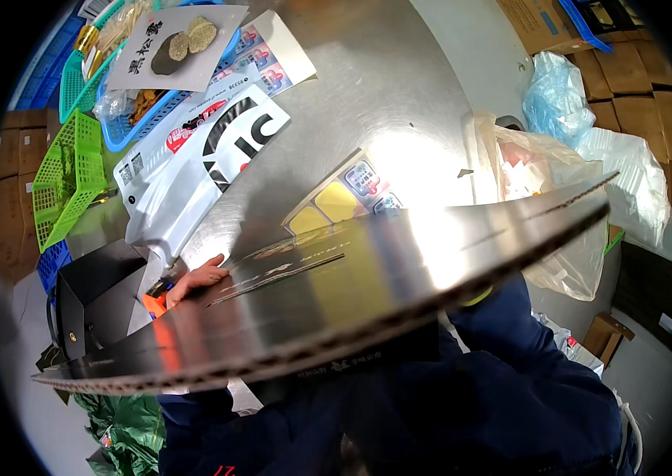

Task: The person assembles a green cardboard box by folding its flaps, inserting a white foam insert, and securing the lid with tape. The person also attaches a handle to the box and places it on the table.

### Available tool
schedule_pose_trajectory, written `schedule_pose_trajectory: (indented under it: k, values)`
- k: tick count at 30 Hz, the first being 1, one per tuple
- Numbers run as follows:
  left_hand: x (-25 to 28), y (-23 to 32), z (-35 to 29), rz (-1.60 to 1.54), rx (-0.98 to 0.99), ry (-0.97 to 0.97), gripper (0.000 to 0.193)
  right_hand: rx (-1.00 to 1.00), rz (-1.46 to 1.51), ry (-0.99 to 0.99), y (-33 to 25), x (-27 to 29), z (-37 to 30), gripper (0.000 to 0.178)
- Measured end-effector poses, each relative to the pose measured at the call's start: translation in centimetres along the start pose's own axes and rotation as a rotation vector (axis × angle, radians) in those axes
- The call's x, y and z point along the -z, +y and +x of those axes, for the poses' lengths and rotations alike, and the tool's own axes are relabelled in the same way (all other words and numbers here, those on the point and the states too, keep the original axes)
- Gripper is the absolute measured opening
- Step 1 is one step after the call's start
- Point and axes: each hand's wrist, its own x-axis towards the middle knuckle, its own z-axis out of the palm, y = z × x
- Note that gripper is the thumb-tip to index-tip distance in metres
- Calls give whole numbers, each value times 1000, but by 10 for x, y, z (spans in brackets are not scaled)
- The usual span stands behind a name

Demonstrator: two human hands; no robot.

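A large glossy dark corrugated board (336, 309) stretches across in front of me, tilted, with its ribbed cut edge toward me. It mirrors the light and colours behind it. My left hand (199, 279) is at its far edge on the left, fingers bent and pressed against the board; the rest of that hand is hidden. Beside it shows an orange piece (155, 305) that I cannot make out. My right hand is hidden by the board; only the navy sleeve (506, 321) and a yellow-green bit show. Behind the board lies a sticker sheet (336, 202) with yellow and blue labels.
White printed pouches (201, 166) lie on the steel table (368, 87). At left are a black open box (102, 270), a green basket (66, 178) and a blue basket (118, 135) under a printed card (177, 47). Plastic bags (566, 182) stand at right, before stacked cartons (629, 71).
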Motion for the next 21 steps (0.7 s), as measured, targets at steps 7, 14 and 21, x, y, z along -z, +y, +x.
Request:
schedule_pose_trajectory:
  k: [7,14,21]
  values:
    - [-12,2,2,-91,88,200,31,132,18,29,2,-5,-2,25]
    - [-10,-24,-4,80,-99,310,25,-288,525,-11,4,-7,-3,47]
    - [-16,-12,-2,-112,41,313,26,-220,372,81,7,-21,-8,49]
